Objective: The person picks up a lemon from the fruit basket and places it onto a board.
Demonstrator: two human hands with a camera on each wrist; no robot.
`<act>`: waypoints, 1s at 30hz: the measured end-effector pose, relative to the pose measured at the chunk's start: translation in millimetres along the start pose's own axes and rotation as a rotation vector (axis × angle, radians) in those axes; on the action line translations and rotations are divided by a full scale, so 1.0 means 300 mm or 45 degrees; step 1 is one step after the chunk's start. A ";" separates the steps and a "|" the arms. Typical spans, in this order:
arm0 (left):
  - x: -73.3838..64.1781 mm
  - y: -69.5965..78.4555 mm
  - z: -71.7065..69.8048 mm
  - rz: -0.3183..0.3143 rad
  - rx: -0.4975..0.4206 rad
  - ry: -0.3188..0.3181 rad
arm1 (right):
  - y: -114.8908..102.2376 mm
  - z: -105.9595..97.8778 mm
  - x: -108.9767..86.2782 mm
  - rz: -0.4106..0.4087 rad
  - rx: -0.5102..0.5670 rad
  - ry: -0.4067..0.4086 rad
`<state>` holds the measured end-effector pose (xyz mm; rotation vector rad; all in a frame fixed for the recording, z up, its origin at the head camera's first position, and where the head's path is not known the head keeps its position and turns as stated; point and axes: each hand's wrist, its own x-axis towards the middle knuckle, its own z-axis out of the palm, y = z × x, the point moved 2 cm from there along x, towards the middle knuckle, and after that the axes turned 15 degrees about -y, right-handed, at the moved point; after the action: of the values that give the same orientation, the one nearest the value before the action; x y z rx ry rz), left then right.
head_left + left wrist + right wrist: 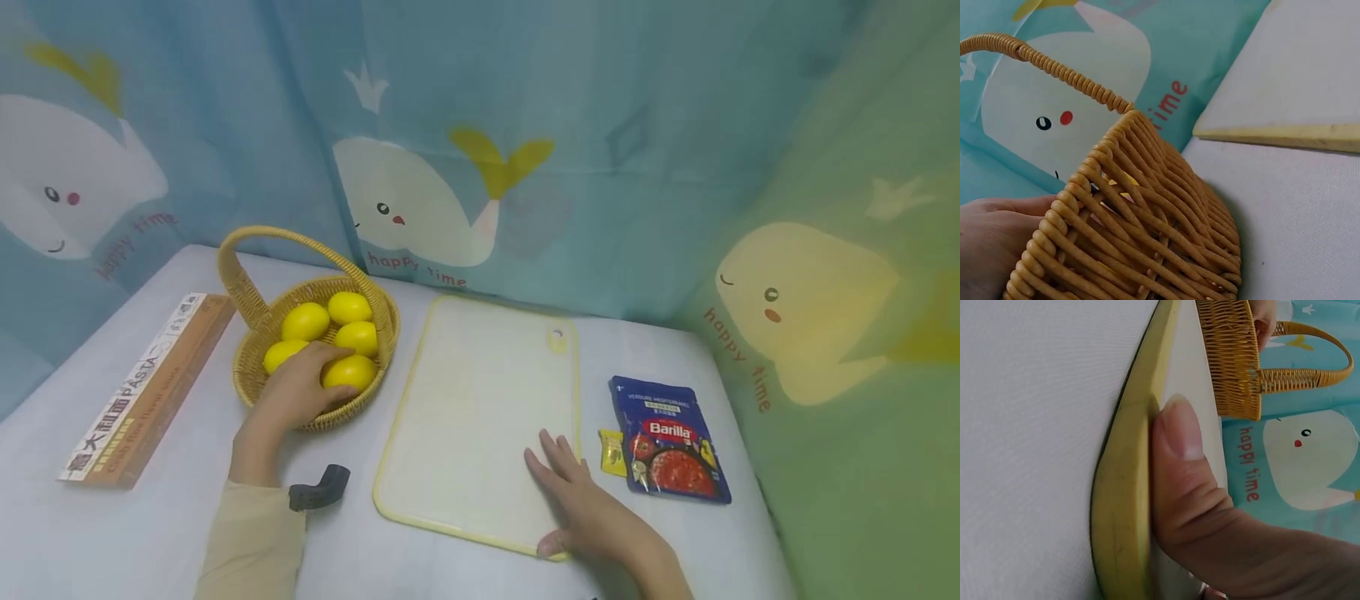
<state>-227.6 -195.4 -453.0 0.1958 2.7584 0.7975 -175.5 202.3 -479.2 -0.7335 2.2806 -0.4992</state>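
My left hand (303,385) reaches into a woven basket (250,379) with an arched handle. Its thumb and fingers curl round the near side of a lemon (352,373), which sits among several other lemons (306,321). From the left wrist, the basket wall (1147,206) hides the fingertips and most of the fruit. My right hand (581,504) rests on a white cutting board (480,400) with a yellow rim, fingers spread over its near right corner. In the right wrist view, the thumb (1182,437) lies along the board's edge.
A long pasta box (146,392) lies left of the basket. Right of the board are a blue Barilla sauce pouch (671,442) and a small yellow packet (612,452). A curtain printed with whales (637,167) hangs behind the white table. A black curved piece (321,489) sits at the left cuff.
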 end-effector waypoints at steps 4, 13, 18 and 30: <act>0.030 -0.002 0.003 0.020 -0.014 0.002 | 0.010 -0.009 0.002 -0.049 0.019 0.010; 0.026 0.013 0.005 0.048 -0.029 -0.018 | 0.034 -0.014 -0.026 -0.078 0.001 -0.018; -0.008 0.010 -0.004 0.066 -0.014 -0.018 | 0.019 -0.014 -0.030 -0.109 0.022 -0.047; -0.014 0.009 -0.010 0.093 -0.005 -0.022 | 0.037 -0.013 -0.037 -0.129 0.004 -0.064</act>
<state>-224.2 -195.6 -448.2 0.3024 2.7471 0.8157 -175.5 218.3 -477.0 -0.8542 2.2040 -0.5256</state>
